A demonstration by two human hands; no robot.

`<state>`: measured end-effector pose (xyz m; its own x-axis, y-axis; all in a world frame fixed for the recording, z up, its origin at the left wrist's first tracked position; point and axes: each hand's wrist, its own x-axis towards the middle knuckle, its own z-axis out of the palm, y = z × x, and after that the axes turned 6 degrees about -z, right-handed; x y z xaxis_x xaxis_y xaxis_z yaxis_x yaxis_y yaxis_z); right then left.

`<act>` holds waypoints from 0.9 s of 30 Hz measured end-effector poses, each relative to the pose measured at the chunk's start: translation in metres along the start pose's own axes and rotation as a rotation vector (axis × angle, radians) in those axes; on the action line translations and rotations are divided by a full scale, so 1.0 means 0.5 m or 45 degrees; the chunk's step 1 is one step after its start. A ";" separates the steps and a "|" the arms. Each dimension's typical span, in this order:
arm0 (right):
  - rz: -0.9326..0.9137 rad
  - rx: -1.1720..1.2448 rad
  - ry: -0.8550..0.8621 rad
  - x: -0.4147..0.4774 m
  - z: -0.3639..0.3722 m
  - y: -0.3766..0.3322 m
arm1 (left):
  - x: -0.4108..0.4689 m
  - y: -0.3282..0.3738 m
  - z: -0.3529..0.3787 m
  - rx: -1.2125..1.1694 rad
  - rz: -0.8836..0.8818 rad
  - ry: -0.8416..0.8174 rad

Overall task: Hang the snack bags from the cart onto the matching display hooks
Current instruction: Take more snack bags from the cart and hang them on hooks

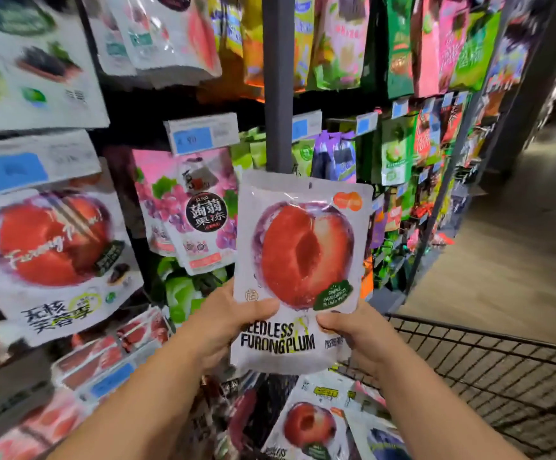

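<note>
Closest to me, the left grip [223, 323] and right grip [352, 336] are each clamped on a bottom corner of the plum bag [299, 260], holding it upright above the cart [502, 360], which I judge leaves its top hole [310, 185] free to hang among the matching bags [54, 247] up-left of them.

Your left hand [223, 327] and right hand [352, 336] hold the plum bag [299, 260] above the cart [502, 360], which sits near right. Spare bags [309, 423] lie in the cart. A post [278, 78] stands behind the plum bag, and a hung bag [51, 254] is on the left.
</note>
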<state>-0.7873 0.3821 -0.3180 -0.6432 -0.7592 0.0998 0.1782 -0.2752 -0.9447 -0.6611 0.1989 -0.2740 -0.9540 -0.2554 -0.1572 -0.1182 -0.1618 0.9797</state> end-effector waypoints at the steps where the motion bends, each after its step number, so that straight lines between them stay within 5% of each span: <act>1: -0.047 -0.018 -0.050 -0.001 0.023 -0.017 | -0.015 0.014 -0.005 0.018 0.023 0.021; 10: -0.119 -0.178 -0.262 0.063 0.183 -0.041 | -0.149 0.074 -0.106 0.061 0.232 0.283; 18: -0.074 -0.236 -0.459 0.106 0.342 0.006 | -0.278 0.054 -0.214 0.123 0.246 0.725; 27: 0.169 -0.422 -0.803 0.118 0.402 0.104 | -0.360 -0.005 -0.285 -0.203 0.281 0.615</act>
<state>-0.6663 0.2043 -0.2984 -0.0620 -0.9971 0.0441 -0.0744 -0.0395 -0.9964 -0.4495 0.1094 -0.2660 -0.7121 -0.7015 -0.0266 0.1491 -0.1882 0.9708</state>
